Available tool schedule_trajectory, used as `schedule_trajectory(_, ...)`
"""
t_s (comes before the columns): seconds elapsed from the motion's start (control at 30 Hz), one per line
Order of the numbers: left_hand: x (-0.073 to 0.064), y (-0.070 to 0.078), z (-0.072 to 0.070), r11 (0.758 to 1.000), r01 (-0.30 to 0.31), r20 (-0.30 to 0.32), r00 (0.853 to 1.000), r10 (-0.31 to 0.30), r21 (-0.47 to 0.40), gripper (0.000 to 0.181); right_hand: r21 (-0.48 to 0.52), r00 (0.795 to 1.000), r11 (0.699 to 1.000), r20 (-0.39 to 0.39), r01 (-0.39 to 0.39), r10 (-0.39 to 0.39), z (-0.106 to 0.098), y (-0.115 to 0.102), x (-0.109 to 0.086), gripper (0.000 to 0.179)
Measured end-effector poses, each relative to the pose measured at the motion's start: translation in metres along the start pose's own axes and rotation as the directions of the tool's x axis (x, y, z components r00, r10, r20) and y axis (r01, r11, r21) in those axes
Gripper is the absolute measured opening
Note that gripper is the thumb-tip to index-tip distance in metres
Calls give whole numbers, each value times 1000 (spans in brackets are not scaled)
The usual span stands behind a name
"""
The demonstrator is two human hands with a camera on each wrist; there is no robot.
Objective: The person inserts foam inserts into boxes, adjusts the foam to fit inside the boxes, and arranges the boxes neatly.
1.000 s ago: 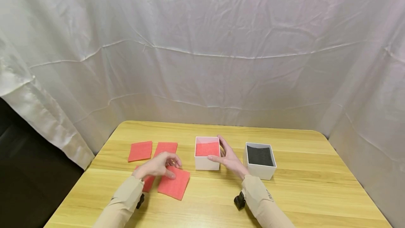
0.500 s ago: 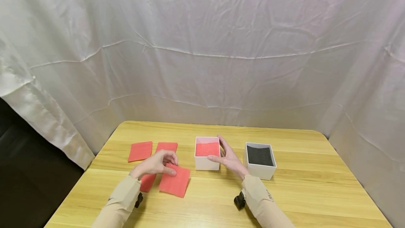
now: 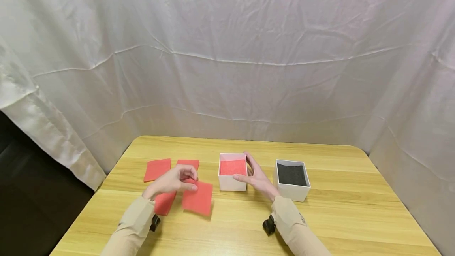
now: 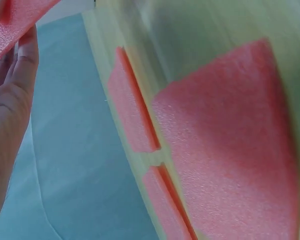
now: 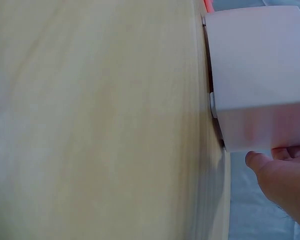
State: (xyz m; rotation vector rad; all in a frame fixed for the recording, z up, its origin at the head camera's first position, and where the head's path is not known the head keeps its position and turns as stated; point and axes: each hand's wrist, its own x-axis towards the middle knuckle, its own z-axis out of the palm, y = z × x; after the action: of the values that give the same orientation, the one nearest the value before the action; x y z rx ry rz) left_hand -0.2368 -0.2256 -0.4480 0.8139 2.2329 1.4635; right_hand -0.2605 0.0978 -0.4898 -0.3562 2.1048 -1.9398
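My left hand [image 3: 174, 180] pinches a thin square red foam sheet [image 3: 199, 198] by its upper left corner, thumb on top. In the left wrist view this sheet [image 4: 20, 25] shows only in part at the top left. Three more red foam sheets lie left of it: one at the far left [image 3: 157, 170], one behind the hand [image 3: 188, 164] and one partly under the wrist [image 3: 165, 204]. My right hand [image 3: 261, 179] holds a white open-topped box [image 3: 232, 183] from its right side, thumb at the front rim and fingers along the side. Red foam fills much of the box.
A second white box [image 3: 293, 192] stands right of my right hand, with dark grey foam [image 3: 291, 174] inside. The wooden table [image 3: 355, 208] ends at a back edge, and a pale curtain [image 3: 249, 90] hangs behind it.
My left hand has taken hold of the front red foam sheet and raised it slightly off the table, moving a little back and left. My right hand and both boxes have stayed put.
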Motion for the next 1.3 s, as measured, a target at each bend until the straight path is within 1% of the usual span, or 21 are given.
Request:
schedule_trajectory(0.23,3,5,-1,1000,-25,-42,999,24,-17,24,-2,1000,1000,6,6,-6,0,0,0,108)
schedule_trajectory(0.43,6,9,0,997,-41,-104,994,35,-58,25,-17,1000,1000,6,20,-20,0,1,1,108)
schedule_trajectory(0.57,7,14,2,995,-17,-166,986,0,-100,27,-8,1000,1000,10,11,-11,0,0,1,107)
schedule_trajectory(0.63,7,16,2,995,0,-200,980,-19,-95,28,-1,1000,1000,11,6,-6,0,0,0,107)
schedule_trajectory(0.7,8,18,2,997,4,-229,973,-22,-80,29,6,1000,1000,12,4,-5,0,-1,0,107)
schedule_trajectory(0.8,9,20,2,999,-15,-257,966,1,-51,31,8,1000,1000,14,13,-13,0,0,0,108)
schedule_trajectory(0.87,11,21,3,998,-37,-263,964,23,-48,33,14,1000,1000,16,12,-12,0,0,0,108)
schedule_trajectory(1.1,15,22,4,987,-126,-230,968,100,-98,45,41,999,999,31,15,-16,-1,1,0,107)
schedule_trajectory(1.2,19,23,5,982,-171,-242,959,147,-79,47,41,999,999,31,17,-19,-1,1,0,108)
schedule_trajectory(1.3,24,23,7,978,-197,-270,947,172,-66,49,48,1000,999,28,11,-13,-1,1,0,108)
